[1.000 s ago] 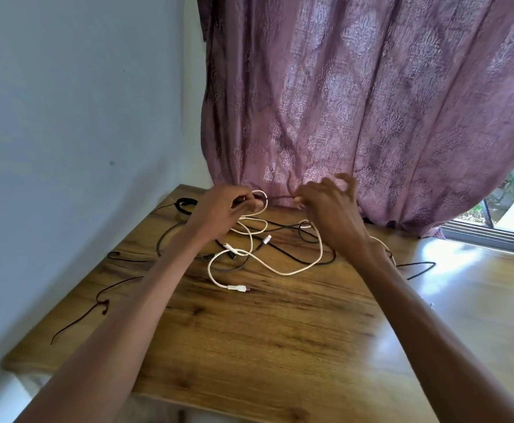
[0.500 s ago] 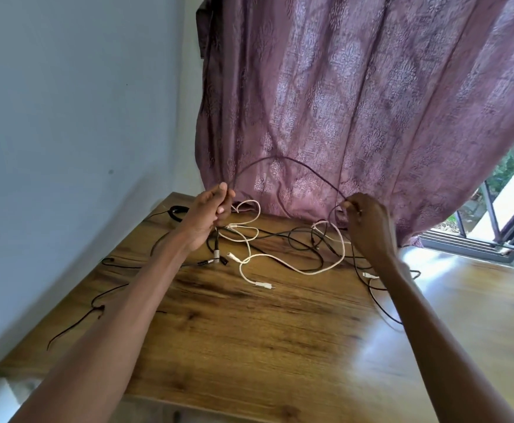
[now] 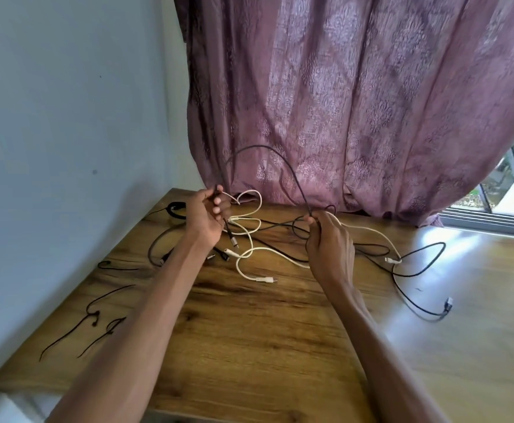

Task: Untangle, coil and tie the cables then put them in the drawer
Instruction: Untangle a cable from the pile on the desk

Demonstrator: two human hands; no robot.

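A tangle of black and white cables lies at the back of the wooden table [image 3: 249,337]. My left hand [image 3: 206,213] grips a black cable [image 3: 267,148] near its plug end, which hangs below the fist. That cable arcs up in a tall loop in front of the curtain and comes down to my right hand [image 3: 328,239], which pinches it between thumb and fingers. A white cable [image 3: 249,239] winds in loops between and under both hands, one plug lying toward me. Another black cable [image 3: 414,273] trails to the right, ending in a plug.
A mauve patterned curtain [image 3: 356,102] hangs right behind the table's back edge. A blue-grey wall [image 3: 66,117] borders the left side. Thin black ties [image 3: 91,315] lie near the left edge, a coiled black cable [image 3: 174,207] at the back left. A barred window [image 3: 511,184] is far right.
Both hands have lifted the black cable off the pile into a tall loop. My hands have drawn apart, the right one moving right, and the cable's far end now trails out to the right.
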